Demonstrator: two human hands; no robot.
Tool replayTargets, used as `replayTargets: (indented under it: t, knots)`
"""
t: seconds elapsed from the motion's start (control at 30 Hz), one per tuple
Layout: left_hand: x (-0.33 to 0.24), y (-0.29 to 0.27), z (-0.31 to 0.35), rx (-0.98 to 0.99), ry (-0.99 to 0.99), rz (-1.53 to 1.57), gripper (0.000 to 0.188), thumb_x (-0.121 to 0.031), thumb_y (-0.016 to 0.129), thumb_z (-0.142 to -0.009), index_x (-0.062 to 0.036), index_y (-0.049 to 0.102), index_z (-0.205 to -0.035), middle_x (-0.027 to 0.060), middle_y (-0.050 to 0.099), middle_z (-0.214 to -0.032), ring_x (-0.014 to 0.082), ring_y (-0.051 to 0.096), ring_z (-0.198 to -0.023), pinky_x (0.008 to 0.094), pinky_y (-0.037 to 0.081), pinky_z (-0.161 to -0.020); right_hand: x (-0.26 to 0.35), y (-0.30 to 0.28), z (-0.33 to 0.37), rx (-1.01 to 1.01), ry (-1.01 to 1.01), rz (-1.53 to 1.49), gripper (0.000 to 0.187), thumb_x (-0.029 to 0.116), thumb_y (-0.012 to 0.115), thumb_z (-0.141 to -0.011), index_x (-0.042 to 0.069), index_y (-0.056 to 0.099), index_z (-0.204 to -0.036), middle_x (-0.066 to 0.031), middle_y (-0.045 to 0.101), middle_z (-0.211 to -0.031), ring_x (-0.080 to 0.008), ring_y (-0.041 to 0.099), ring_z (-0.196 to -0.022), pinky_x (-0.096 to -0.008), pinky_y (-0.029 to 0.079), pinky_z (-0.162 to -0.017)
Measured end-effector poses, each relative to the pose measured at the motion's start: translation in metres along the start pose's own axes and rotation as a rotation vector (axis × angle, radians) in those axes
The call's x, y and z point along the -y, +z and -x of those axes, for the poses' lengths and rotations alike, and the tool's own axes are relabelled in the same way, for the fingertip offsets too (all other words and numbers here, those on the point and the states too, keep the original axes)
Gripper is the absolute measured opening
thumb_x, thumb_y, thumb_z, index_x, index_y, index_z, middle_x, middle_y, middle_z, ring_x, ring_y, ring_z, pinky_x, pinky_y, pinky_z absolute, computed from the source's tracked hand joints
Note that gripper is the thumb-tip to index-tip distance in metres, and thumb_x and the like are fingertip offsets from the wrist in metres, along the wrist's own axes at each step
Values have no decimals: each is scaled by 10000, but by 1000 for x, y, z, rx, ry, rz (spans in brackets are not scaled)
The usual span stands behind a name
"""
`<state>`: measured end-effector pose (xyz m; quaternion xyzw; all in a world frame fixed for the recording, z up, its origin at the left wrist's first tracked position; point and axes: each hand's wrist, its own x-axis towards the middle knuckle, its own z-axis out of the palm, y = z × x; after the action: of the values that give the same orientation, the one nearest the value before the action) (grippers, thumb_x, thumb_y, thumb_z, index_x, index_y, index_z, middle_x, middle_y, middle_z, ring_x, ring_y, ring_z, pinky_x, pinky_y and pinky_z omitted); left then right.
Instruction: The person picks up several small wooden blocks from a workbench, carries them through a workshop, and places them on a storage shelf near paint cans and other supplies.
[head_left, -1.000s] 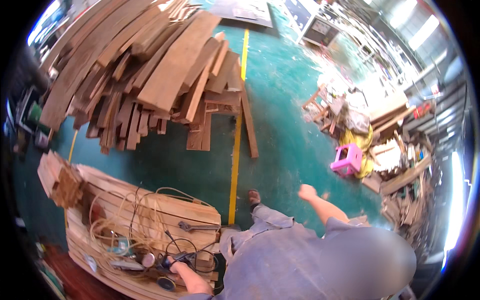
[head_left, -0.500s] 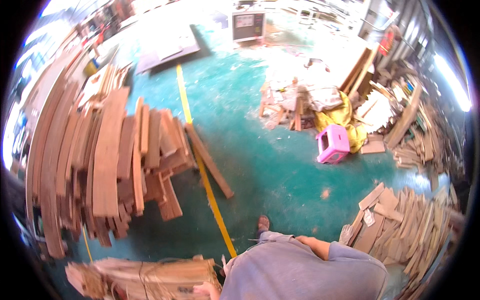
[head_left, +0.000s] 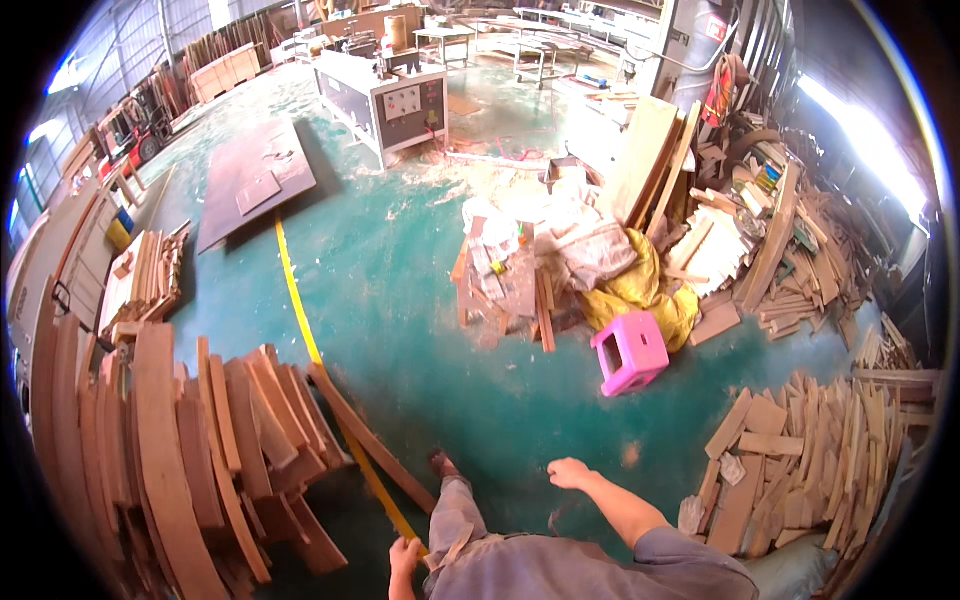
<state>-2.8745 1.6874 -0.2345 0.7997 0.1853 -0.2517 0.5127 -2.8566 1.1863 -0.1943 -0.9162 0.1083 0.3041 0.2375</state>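
Observation:
My right hand (head_left: 570, 472) hangs out in front of me over the green floor (head_left: 420, 300), fingers curled in and holding nothing. My left hand (head_left: 403, 557) is low at my side, empty, just above the yellow floor line (head_left: 300, 310) and close to a long plank (head_left: 370, 440) that lies at the edge of a pile of curved wooden boards (head_left: 190, 450). One of my shoes (head_left: 441, 464) shows on the floor between the two hands.
A pink plastic stool (head_left: 629, 351) stands ahead to the right beside a yellow sack (head_left: 640, 290) and a heap of scrap wood (head_left: 500, 285). Short offcuts (head_left: 800, 440) are piled at right. A grey machine (head_left: 385, 100) and a flat dark panel (head_left: 255, 180) lie farther off.
My view has swung up from a wooden bench with cables and tools to the open floor. My left hand has come off the bench and now hangs empty. The right arm stays extended.

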Motion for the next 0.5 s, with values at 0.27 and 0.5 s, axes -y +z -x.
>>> replayTargets:
  t: [0.27, 0.5]
  knots:
    - [-106, -108, -229, -284, 13, -255, 278, -163, 703, -817, 16, 514, -718, 100, 534, -621, 280, 589, -583, 435, 457, -551, -17, 17, -85, 58, 267, -80, 317, 345, 673, -823, 134, 781, -1032, -164, 757, -1027, -350, 728, -975, -457, 569, -848]
    - [-426, -122, -450, -100, 260, 75, 318, -159, 691, -891, -2, 433, -793, 30, 453, -740, 142, 440, -721, 335, 404, -667, 48, -14, -185, 240, 158, -218, 311, 295, 666, -852, 87, 763, -1062, -194, 731, -1105, -396, 683, -1071, -478, 544, -913]
